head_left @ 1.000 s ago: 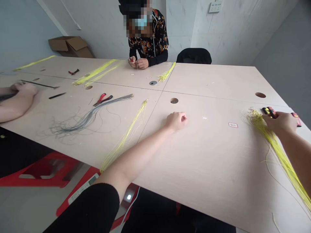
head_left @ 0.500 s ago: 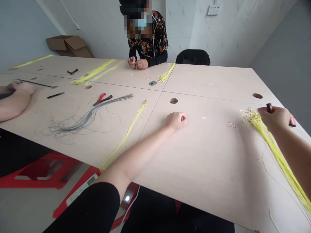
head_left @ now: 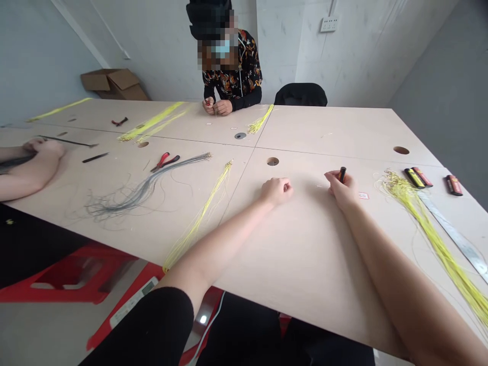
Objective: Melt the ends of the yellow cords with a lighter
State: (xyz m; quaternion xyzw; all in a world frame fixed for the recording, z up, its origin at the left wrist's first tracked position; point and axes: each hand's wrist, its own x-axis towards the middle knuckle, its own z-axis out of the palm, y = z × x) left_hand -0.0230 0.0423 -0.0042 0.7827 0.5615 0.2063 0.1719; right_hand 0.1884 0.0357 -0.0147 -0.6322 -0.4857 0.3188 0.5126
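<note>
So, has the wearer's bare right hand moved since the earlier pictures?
Yes: the right hand moved left, from the rightmost yellow strand bundle toward the central round tabletop hole.

On the left was a plain black short sleeve [head_left: 141, 325], matte, its hem [head_left: 171, 292] curving round the limb where the left forearm [head_left: 221, 241] began. That forearm, the left hand [head_left: 275, 192], the right forearm [head_left: 396, 274] and the right hand [head_left: 343, 193] were bare. Black cloth [head_left: 247, 330] covered the lap, its details lost in shadow.

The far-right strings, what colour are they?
The strings are yellow, clear in the head view.
</note>
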